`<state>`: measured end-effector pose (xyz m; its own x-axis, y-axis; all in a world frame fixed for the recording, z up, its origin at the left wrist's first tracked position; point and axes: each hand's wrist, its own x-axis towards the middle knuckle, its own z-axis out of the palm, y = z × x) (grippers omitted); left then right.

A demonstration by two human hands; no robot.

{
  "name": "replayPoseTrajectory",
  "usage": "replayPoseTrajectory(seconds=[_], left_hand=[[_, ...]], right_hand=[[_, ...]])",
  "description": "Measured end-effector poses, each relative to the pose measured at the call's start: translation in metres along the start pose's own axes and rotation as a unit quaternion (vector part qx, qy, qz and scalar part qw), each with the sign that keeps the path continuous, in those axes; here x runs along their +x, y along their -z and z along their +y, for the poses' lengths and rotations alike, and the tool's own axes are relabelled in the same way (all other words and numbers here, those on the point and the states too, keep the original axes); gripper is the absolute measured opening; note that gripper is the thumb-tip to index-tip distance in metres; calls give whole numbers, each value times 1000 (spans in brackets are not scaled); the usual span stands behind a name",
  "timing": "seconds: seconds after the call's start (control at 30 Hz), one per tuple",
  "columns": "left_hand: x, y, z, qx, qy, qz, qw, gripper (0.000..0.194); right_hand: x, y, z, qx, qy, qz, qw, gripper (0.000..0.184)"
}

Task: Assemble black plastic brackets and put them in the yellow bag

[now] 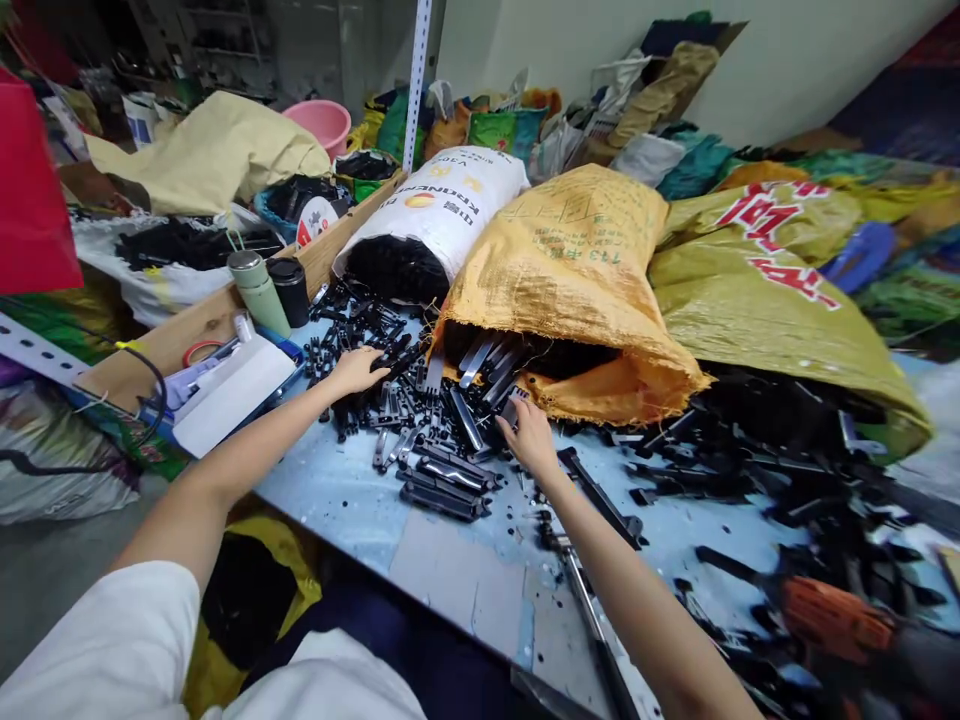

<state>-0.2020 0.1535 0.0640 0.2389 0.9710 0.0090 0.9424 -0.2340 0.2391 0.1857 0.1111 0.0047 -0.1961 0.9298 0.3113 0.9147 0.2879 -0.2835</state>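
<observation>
My left hand (355,372) reaches into a heap of small black parts (367,318). Its fingers are closed at the tips on a small black part (397,357); the exact grip is partly hidden. At the mouth of an orange woven sack (570,250), my right hand (531,438) has thumb and fingers around the end of a flat grey metal strip (511,408). More metal strips (480,358) spill from that sack. Between my hands and the near edge lie several long black bar-shaped pieces (446,485), side by side on the blue table (330,500).
A white sack (442,205) and a yellow-green sack (780,300) flank the orange one. At left, a green flask (259,292) and black cup (289,290) stand beside a wooden board (210,318). An orange power tool (836,618) lies right among black parts.
</observation>
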Motion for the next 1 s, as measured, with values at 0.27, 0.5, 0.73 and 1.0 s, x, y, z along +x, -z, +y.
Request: replayPoseTrajectory(seconds=[0.27,0.5,0.73,1.0], left_hand=[[-65,-30,22,32,135,72,988,38],[-107,-24,23,-6,146,105,984,22],[-178,-15,57,-345,-3,270,899,26],[-234,-41,133,-378,-42,67,922,24]], right_hand=[[-21,4,-111,6,-6,-8,1000,41],[7,-1,-133,-16,-135,-102,985,30],[-41,28,-138,118,-143,-47,982,45],[-185,51,-145,524,-133,-15,841,45]])
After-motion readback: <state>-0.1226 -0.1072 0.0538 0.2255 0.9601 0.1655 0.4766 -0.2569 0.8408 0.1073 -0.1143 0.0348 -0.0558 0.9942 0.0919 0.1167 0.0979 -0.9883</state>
